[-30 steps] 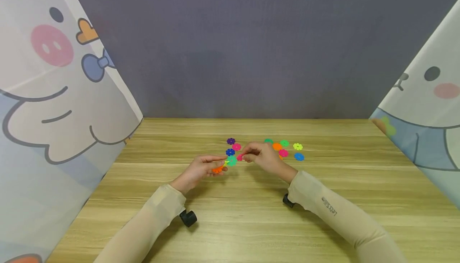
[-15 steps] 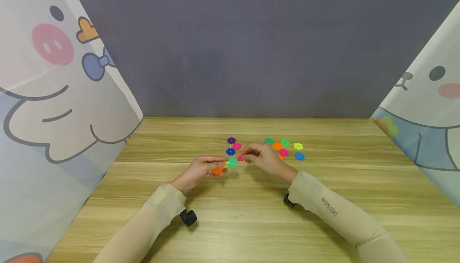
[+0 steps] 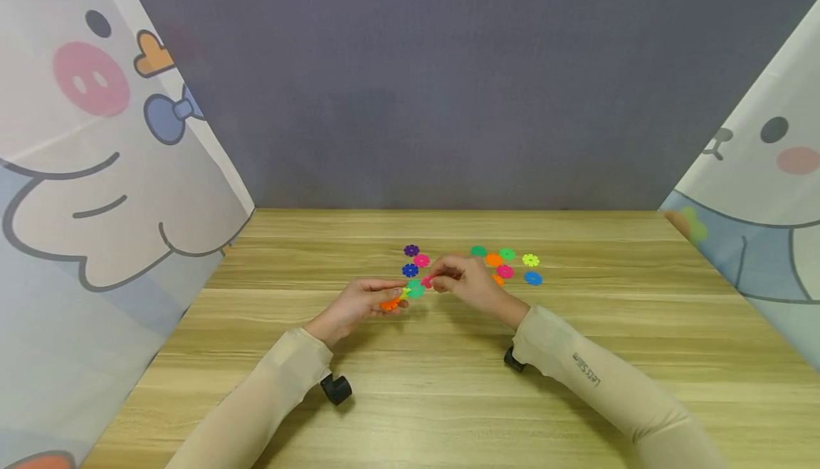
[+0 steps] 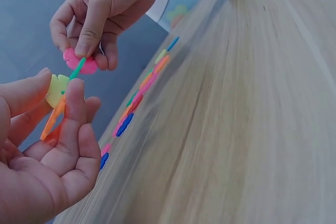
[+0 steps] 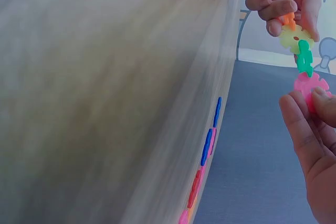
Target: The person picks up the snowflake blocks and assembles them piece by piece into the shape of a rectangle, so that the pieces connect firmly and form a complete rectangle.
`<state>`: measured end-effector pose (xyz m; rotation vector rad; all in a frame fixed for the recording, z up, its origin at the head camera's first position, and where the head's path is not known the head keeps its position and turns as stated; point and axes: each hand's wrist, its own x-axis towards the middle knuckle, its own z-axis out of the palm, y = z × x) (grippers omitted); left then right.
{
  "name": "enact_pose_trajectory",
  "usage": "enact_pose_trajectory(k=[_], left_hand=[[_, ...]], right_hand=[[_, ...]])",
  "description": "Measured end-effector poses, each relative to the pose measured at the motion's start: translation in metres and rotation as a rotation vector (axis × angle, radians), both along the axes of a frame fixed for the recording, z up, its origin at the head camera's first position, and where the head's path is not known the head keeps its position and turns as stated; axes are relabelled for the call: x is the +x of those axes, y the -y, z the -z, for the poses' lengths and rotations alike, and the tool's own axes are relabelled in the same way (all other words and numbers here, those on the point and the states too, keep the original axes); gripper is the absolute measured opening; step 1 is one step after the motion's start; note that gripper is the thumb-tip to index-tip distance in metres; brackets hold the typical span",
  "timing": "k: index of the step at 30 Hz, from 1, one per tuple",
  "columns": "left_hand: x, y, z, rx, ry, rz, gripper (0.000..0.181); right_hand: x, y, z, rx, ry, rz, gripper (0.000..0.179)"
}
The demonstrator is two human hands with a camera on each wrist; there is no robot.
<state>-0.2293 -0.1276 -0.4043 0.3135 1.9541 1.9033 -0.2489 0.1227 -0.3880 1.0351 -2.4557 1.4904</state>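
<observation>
My left hand (image 3: 359,307) pinches a short chain of notched snowflake discs between thumb and fingers. The chain runs from an orange disc (image 5: 288,21) through a yellow disc (image 5: 290,39) to a green disc (image 5: 304,59), each set crosswise to its neighbour. In my right hand (image 3: 472,282) a pink disc (image 5: 308,84) is pinched by thumb and fingertips. Its edge meets the free edge of the green disc; how deep the notches engage cannot be made out. Fingers cover part of the orange and pink discs.
Loose discs lie flat on the wooden table (image 3: 410,391). Behind the hands are a purple disc (image 3: 411,250), a pink one and a dark blue disc (image 3: 410,270). Several more, including a light blue disc (image 3: 533,278), lie beyond the right hand. A grey panel (image 3: 448,85) stands behind.
Both hands stay almost in place with the same grips. The green disc has shifted down very slightly beside the pink disc.
</observation>
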Motion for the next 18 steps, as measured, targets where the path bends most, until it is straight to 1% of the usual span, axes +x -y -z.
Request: enact_pose_trajectory(k=[5, 12, 18], left_hand=[[0.0004, -0.001, 0.0004, 0.02, 0.035, -0.018, 0.037], [0.0011, -0.0008, -0.0017, 0.029, 0.027, -0.02, 0.036], [0.0007, -0.002, 0.0006, 0.032, 0.018, -0.012, 0.036]], right_hand=[[0.0011, 0.0012, 0.0008, -0.002, -0.001, 0.002, 0.011], [0.0021, 0.0021, -0.0009, -0.024, 0.015, -0.012, 0.01], [0.0035, 0.0014, -0.0024, -0.016, 0.062, -0.021, 0.009]])
